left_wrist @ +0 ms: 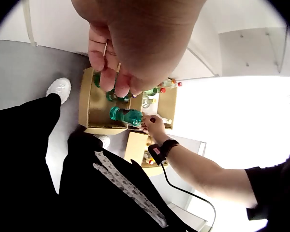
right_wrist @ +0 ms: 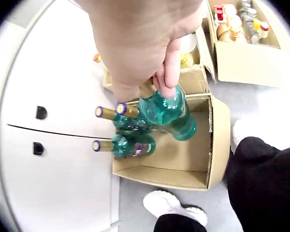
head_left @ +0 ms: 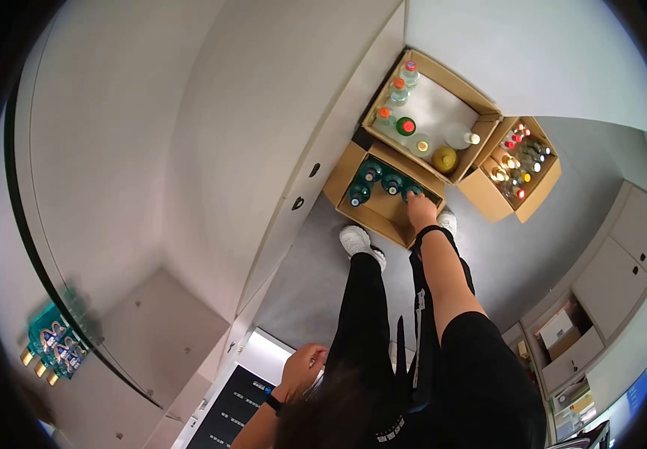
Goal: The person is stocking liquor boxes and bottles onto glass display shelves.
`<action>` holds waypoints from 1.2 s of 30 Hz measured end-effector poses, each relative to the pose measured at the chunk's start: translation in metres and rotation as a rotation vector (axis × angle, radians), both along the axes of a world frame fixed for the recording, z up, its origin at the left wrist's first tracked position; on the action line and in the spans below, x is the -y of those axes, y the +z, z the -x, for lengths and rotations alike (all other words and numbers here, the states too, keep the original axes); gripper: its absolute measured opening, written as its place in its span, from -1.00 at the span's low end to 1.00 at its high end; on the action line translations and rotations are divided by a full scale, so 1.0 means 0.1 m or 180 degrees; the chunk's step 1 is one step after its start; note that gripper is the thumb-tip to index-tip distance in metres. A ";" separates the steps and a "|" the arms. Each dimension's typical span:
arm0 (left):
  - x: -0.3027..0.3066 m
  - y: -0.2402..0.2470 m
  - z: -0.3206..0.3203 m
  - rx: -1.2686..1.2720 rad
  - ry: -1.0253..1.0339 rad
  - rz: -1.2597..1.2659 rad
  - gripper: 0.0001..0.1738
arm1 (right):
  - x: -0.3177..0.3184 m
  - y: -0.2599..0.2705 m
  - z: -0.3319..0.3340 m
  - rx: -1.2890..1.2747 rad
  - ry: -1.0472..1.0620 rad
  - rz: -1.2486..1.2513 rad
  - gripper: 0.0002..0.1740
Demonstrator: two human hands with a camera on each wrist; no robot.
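Right hand [right_wrist: 140,48]: fingers were clamped round green bottle [right_wrist: 166,111] neck, carton [right_wrist: 181,162] below them. Left hand [left_wrist: 140,41]: fingers lay loosely curled, nearly together.

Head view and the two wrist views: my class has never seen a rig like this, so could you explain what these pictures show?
There is no robot here, only a person's two bare hands. One camera sits on the head, looking forward and down; the others sit on each wrist.

Three open cardboard boxes stand on the grey floor. The nearest box holds teal see-through bottles with gold necks; the other two boxes hold mixed bottles.

The right hand grips another teal see-through bottle near its top. The left hand holds nothing, its fingers loosely curled.
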State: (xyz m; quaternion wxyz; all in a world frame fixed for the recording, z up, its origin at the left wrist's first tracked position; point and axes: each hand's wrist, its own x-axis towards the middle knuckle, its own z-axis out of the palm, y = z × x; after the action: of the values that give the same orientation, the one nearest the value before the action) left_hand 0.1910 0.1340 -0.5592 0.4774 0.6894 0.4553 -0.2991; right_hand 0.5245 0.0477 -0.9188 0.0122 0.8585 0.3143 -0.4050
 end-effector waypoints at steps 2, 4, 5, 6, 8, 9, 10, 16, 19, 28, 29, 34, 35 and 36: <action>0.01 -0.04 0.05 -0.0002 0.0064 0.0001 -0.81 | 0.08 -0.11 -0.01 0.0150 0.0202 -0.0111 -0.80; 0.05 -0.01 0.03 -0.0004 0.0127 0.0002 -0.81 | 0.13 -0.20 -0.02 0.0257 0.0379 -0.0161 -0.82; 0.06 0.02 0.00 0.0000 0.0122 -0.0062 -0.81 | 0.17 -0.23 -0.02 0.0190 0.0416 -0.0211 -0.84; 0.06 0.07 -0.05 0.0004 0.0117 -0.0127 -0.81 | 0.22 -0.23 0.00 0.0147 0.0423 -0.0375 -0.85; 0.08 0.06 -0.15 0.0117 0.0177 -0.0079 -0.83 | 0.27 0.07 -0.11 -0.0079 0.0177 -0.0397 -0.77; 0.11 0.07 -0.16 0.0253 0.0125 -0.0090 -0.83 | 0.33 0.25 -0.13 -0.0154 -0.0014 -0.0470 -0.71; 0.14 0.08 -0.17 0.0388 0.0073 -0.0102 -0.84 | 0.41 0.40 -0.13 -0.0239 -0.0166 -0.0576 -0.71; 0.06 0.44 -0.59 0.0775 -0.0046 -0.0087 -0.86 | 0.66 1.95 -0.23 -0.0234 -0.0454 -0.1602 -0.70; -0.03 0.79 -0.83 0.1332 -0.0212 -0.0444 -0.86 | 0.65 2.98 -0.34 -0.0231 -0.0386 -0.2008 -0.69; -0.40 1.69 -1.18 0.2536 -0.0790 -0.1162 -0.24 | 0.12 6.18 -0.49 -0.0555 0.0741 -0.3121 -0.67; -0.44 1.87 -1.20 0.2568 -0.0739 -0.1261 -0.24 | 0.06 6.36 -0.45 -0.0506 0.0872 -0.3355 -0.67; -0.58 2.37 -1.09 0.2810 -0.0538 -0.1107 0.09 | -0.34 7.23 -0.25 -0.0816 0.1386 -0.3744 -0.73; -0.57 2.45 -1.03 0.2736 -0.0344 -0.0928 0.06 | -0.41 7.37 -0.18 -0.1057 0.1414 -0.3760 -0.74; -0.58 2.46 -0.99 0.2773 -0.0277 -0.1018 0.06 | -0.50 7.52 -0.12 -0.1300 0.1444 -0.3764 -0.75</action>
State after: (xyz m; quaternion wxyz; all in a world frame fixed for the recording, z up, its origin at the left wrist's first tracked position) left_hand 0.2902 0.1924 -0.3137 0.4990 0.8342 0.2235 0.0725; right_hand 0.5363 0.0972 -0.1665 -0.4357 0.5392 0.6524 -0.3062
